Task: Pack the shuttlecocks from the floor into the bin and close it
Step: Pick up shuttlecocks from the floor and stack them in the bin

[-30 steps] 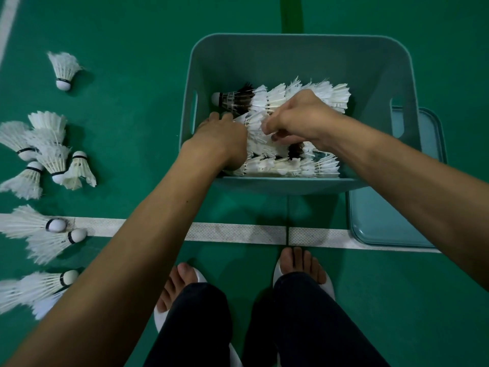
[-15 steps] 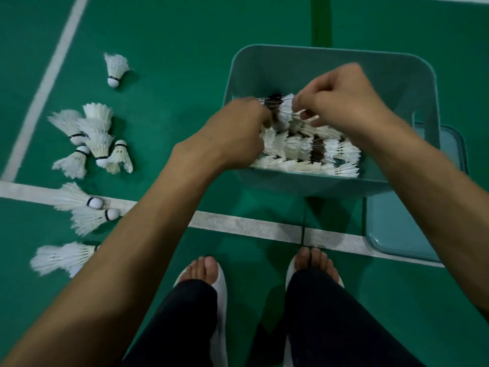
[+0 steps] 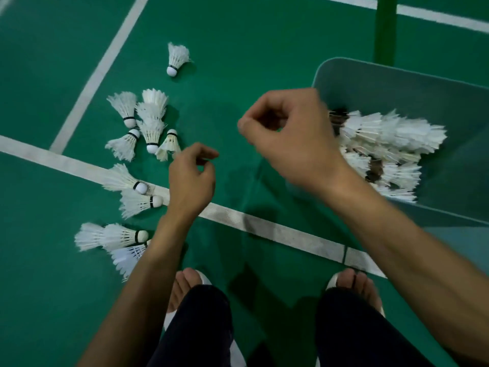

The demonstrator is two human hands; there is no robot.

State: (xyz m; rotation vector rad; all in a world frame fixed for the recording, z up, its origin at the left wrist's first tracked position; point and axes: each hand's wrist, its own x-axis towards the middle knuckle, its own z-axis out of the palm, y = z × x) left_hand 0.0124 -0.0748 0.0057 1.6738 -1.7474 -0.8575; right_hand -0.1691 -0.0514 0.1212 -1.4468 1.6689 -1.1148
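Note:
A grey-green plastic bin (image 3: 397, 75) stands on the floor at the right, with stacked white shuttlecocks (image 3: 383, 144) lying inside it. Several loose shuttlecocks lie on the green floor to the left: one alone (image 3: 176, 58), a cluster (image 3: 148, 120), a pair on the white line (image 3: 135, 192) and more lower down (image 3: 111, 237). My left hand (image 3: 190, 181) hovers beside the pair, fingers loosely curled, holding nothing. My right hand (image 3: 299, 144) is in the air just left of the bin, loosely curled and empty too.
The bin's lid (image 3: 471, 245) lies flat on the floor at the near right of the bin. A green post (image 3: 385, 30) stands behind the bin. My feet in white slippers (image 3: 352, 282) stand just below the white court line (image 3: 264, 229).
Both hands have left the bin and swung left, empty, toward the loose shuttlecocks. The view has turned left, so the bin now sits at the right edge.

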